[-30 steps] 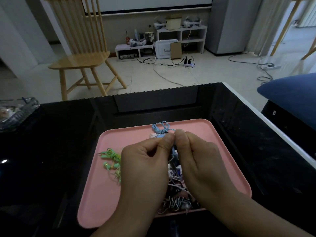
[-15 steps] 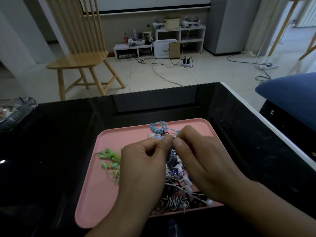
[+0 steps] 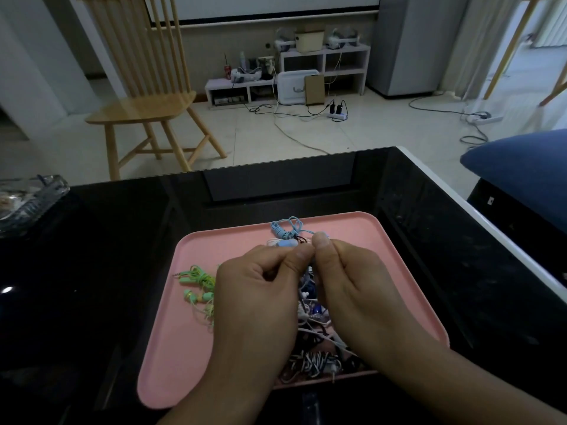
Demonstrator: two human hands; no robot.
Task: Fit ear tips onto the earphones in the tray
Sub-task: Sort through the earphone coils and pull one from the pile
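My left hand [image 3: 260,289] and right hand [image 3: 346,283] have drawn closer over the pink tray [image 3: 171,357], thumbs now pressed together, pinching a small earphone piece between them. I judge the tip is being pushed on.

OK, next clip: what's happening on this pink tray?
A person holds both hands over the pink tray on a black table. The left hand and right hand pinch something small between their fingertips, most likely an earphone and its tip; it is too hidden to tell. Green earphones lie at the tray's left, a blue set at the far edge, and a tangle of striped and white cords near the front.
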